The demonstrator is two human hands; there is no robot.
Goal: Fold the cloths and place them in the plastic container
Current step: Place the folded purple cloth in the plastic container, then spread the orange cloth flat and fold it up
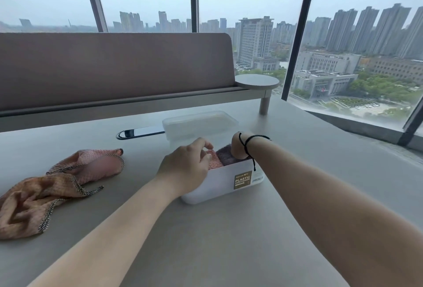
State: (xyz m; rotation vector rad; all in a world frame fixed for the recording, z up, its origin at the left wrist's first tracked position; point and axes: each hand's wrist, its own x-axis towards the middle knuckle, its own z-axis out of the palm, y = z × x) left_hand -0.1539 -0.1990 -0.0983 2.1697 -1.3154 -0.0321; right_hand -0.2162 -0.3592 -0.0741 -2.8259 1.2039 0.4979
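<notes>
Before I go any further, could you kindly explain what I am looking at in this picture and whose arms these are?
There is no machine here: a person wears a camera on the head, so you look forward and down along their own arms. On the grey table stands a white plastic container with a pink folded cloth and a dark folded cloth inside. The left hand reaches in over the pink one, and the right hand is tucked into the container at the dark one; its fingers are hidden. The clear lid lies behind the container. Two unfolded orange-pink cloths lie crumpled at the left.
</notes>
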